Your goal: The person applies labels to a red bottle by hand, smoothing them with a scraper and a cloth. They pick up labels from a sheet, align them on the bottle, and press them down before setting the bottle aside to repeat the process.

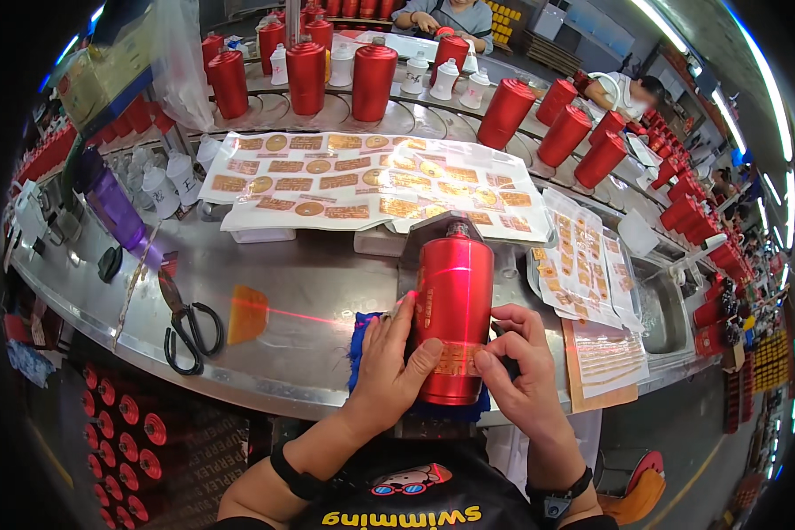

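Red bottle (459, 287), one, gold label (455, 359) near its base, over blue cloth (359, 352) at the near edge of the table (314, 375). Left hand (390, 364): spread along the bottle's left side; right hand (519, 364): fingers curled at the label's right end, pinching or merely touching, cannot tell.

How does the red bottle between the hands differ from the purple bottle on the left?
The red bottle looks glossy and opaque; the purple bottle looks translucent. The left hand and right hand touch the red bottle; neither touches the purple bottle. Both are elongated.
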Demonstrator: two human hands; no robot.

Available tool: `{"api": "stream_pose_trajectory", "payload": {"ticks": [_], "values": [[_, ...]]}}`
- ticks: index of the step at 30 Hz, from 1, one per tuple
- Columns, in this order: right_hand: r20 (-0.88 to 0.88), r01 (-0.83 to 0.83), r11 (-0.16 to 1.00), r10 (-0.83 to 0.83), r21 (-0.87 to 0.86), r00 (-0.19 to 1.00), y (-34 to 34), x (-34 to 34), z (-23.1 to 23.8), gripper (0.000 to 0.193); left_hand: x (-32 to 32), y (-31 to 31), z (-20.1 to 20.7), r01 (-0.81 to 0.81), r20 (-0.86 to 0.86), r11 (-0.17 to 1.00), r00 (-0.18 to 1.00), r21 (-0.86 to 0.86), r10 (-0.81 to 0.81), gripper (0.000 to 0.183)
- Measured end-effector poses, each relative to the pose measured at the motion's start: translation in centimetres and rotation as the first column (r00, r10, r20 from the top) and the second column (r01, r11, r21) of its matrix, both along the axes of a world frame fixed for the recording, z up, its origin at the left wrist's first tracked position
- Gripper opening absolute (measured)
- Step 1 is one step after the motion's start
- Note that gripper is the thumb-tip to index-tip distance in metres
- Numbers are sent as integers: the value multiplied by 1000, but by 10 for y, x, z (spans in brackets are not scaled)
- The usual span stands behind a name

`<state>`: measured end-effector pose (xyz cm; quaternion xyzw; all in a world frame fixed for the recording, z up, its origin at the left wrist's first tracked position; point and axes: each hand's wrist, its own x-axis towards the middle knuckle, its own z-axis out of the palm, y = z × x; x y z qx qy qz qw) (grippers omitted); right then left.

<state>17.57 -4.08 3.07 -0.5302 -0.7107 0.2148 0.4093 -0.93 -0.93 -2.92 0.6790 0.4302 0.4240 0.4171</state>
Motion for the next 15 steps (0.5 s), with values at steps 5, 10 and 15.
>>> {"api": "stream_pose_trajectory", "payload": {"ticks": [5, 10, 15], "values": [[3, -2, 1000, 2, 12, 1000, 1, 2, -2, 9, 1, 1, 1, -6, 9, 1000, 1000, 13, 6, 76], [-11, 6, 1000, -6, -6, 1000, -1, 0, -2, 8, -1, 2, -5, 9, 79, 999, 997, -33, -6, 71], [-24, 3, 1000, -3, 14, 1000, -1, 0, -3, 8, -3, 2, -11, 41, 69, 997, 997, 59, -44, 65]]}}
